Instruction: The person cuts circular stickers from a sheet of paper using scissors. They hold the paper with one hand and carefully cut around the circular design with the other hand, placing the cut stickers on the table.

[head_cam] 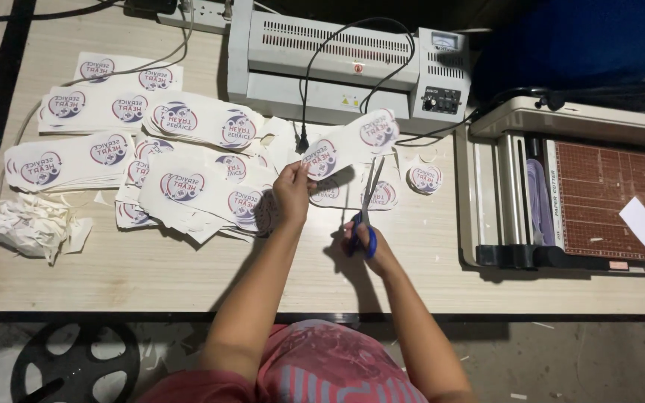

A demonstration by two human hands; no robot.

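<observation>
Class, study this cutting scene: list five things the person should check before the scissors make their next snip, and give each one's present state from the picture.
1. Left hand grips the printed strip firmly: ok, it pinches the strip's left end.
2. Right hand is seated in the blue-handled scissors: ok.
3. Blades meet the strip: ok, they point up at its lower edge near the middle.
4. Left fingers are away from the blades: ok, a gap shows between them.
5. Blades line up with the round emblem's outline: cannot tell, too small.
6. Black cord is away from the cut: cannot tell, its plug lies just behind the strip.
</observation>
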